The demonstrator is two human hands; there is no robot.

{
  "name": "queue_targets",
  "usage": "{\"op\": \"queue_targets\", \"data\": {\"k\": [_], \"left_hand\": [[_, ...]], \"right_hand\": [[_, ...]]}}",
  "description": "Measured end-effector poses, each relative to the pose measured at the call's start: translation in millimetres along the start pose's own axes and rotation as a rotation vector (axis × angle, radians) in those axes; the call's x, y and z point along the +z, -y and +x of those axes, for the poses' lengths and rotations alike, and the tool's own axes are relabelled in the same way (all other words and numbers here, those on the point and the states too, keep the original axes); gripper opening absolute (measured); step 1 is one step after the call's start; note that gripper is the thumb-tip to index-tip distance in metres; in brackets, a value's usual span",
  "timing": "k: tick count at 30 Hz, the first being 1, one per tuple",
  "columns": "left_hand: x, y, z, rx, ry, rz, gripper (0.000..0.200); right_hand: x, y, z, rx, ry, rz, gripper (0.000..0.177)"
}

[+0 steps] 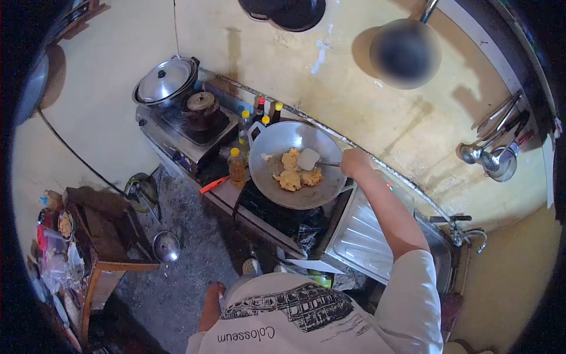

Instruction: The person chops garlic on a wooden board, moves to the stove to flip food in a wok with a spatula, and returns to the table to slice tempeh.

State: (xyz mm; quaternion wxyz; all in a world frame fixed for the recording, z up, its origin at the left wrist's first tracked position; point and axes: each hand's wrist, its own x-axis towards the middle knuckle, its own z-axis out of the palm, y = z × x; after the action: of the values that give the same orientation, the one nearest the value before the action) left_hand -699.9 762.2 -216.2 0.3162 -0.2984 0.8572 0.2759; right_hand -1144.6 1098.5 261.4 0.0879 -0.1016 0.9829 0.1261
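Note:
My right hand [355,163] is closed around the handle of a spatula [308,159], whose broad pale blade is over the food in a large metal wok [271,187]. Several golden, battered pieces [289,180] lie close together in the bottom of the wok, and the blade touches or overlaps them. My left hand [216,288] hangs low beside my body, away from the stove; its fingers are too small and dark to make out.
Bottles with yellow and red caps [237,168] stand left of the wok, near a red-handled tool [214,184]. Further left, a stove [200,141] bears a dark pot [201,110] and a lidded pan [165,82]. A sink drainboard [368,227] lies to the right.

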Motion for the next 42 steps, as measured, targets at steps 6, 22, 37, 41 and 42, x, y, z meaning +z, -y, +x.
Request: {"op": "queue_targets", "data": {"k": [6, 22, 37, 41, 42], "left_hand": [[23, 35, 36, 0.217, 0.015, -0.165, 0.033], [40, 24, 16, 0.046, 0.133, 0.104, 0.030], [16, 10, 29, 0.151, 0.104, 0.176, 0.027], [-6, -10, 41, 0.262, 0.101, 0.237, 0.026], [-13, -15, 43, 0.302, 0.109, 0.274, 0.026]], "right_hand": [[-7, 1, -1, -0.009, 0.017, 0.013, 0.024], [-5, 33, 30, -0.073, 0.065, -0.048, 0.021], [81, -72, -108, -0.005, -0.455, 0.168, 0.026], [128, -103, -163, 0.003, -0.630, 0.280, 0.024], [140, -107, -175, 0.028, -0.647, 0.296, 0.024]]}}
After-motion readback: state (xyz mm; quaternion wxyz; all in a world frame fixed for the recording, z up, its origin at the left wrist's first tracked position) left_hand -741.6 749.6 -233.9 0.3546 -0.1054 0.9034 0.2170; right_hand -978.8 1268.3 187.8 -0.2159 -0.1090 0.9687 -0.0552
